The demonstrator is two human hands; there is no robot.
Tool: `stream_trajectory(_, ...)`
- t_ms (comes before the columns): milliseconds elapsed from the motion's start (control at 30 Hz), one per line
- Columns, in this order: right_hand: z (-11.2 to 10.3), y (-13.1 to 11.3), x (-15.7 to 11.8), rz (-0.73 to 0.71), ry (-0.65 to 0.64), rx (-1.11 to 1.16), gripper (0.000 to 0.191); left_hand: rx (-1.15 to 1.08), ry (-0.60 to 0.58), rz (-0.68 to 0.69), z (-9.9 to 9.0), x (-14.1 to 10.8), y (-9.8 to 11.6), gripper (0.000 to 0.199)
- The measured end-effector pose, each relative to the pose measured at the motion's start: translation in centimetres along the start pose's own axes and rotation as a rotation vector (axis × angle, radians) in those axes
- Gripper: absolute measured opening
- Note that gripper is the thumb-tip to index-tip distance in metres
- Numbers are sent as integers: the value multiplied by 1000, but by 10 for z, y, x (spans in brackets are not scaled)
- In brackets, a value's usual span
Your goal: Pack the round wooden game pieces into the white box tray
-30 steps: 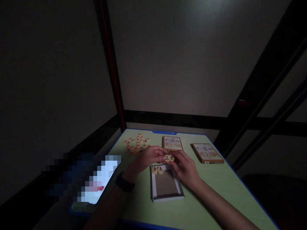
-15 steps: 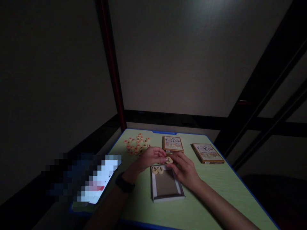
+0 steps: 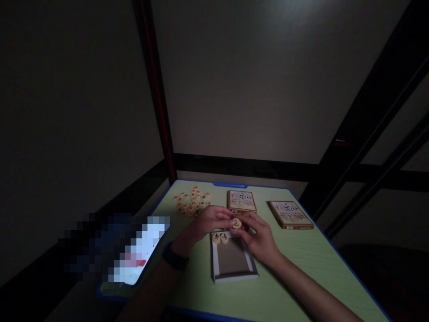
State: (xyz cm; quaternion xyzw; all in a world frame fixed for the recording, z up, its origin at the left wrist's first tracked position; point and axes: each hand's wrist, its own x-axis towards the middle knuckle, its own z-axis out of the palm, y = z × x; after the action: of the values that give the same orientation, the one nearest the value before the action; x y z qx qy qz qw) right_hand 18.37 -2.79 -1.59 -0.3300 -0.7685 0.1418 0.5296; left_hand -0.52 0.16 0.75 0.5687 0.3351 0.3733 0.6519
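Between my two hands, just over the far edge of an open shallow box [image 3: 235, 280], is a round Chinese chess piece [image 3: 237, 223] with a dark character on its face. My left hand [image 3: 214, 220] pinches its left side, the thumb lying on it. My right hand [image 3: 259, 235] grips it from the right with thumb and fingers. Inside the box, side by side in the far left corner, lie two pieces with black characters, a left one [image 3: 216, 238] and a right one [image 3: 224, 238]. The remaining box floor shows bare grey-brown.
A loose heap of red- and black-marked pieces [image 3: 191, 206] lies at the table's far left. Two flat printed boxes rest farther back, one in the middle [image 3: 241, 201] and one at right [image 3: 291, 214]. A lit, pixelated screen [image 3: 144, 248] is at the left edge of the green table [image 3: 301, 277].
Both hands stay in almost the same place with the piece between them. My right hand's fingers have shifted slightly around it.
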Motion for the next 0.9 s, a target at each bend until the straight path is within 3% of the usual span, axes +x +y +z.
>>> stream_trajectory(233,-1,3,-2,-59,-26,-25,31,41,-12,7,0,1,0,48)
stream_trajectory(600,-3,0,0,-42,-42,-92,23,120,-17,97,0,-1,4,43)
stream_trajectory(900,-1,5,-4,-145,-34,-169,29,90,37,41,0,2,-3,49)
